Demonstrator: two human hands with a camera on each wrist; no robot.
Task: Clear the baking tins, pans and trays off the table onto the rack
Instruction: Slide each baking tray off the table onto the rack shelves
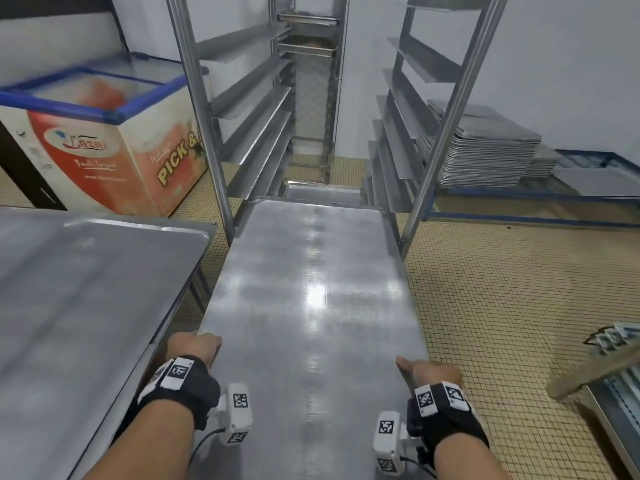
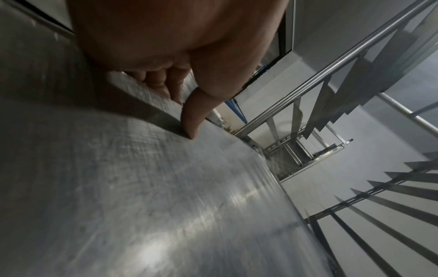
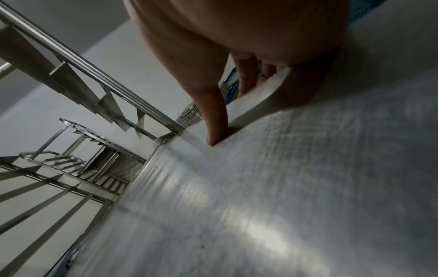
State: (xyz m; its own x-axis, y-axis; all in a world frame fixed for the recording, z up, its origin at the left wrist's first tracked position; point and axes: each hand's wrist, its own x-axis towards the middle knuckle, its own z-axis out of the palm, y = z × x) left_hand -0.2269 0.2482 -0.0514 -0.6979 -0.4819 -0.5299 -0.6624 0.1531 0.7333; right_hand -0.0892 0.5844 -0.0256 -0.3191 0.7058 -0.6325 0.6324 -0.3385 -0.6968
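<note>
A large flat baking tray (image 1: pixel 311 289) is held level in both hands, its far end already between the front uprights of the rack (image 1: pixel 194 98) and its near end out in the aisle toward the person. The left hand (image 1: pixel 194 348) grips the near-left corner, the right hand (image 1: pixel 429 372) the near-right corner; in each wrist view the thumb lies on the tray's upper face while the fingers (image 2: pixel 163 78) curl under the rim — both hands closed round the tray and holding nothing else. The right-hand fingers (image 3: pixel 246 73) are partly hidden below the edge, so how far they wrap cannot be told. Left of the rack stands the worktop (image 1: pixel 86 289), its steel surface carrying what looks like another tray, though blur makes this uncertain. Beyond the rack to the right sits a stack of trays (image 1: pixel 485 147) on a low shelf; to the rack's left, a chest freezer (image 1: pixel 104 133). Judgement: the step in hand is loading this tray onto a low pair of rack runners. Whether both long edges are seated on the angled runners cannot be confirmed. The next move calls for a straight, level push along the runners, both sides advanced evenly — a skewed tray would likely bind against an upright or drop off one runner.
</note>
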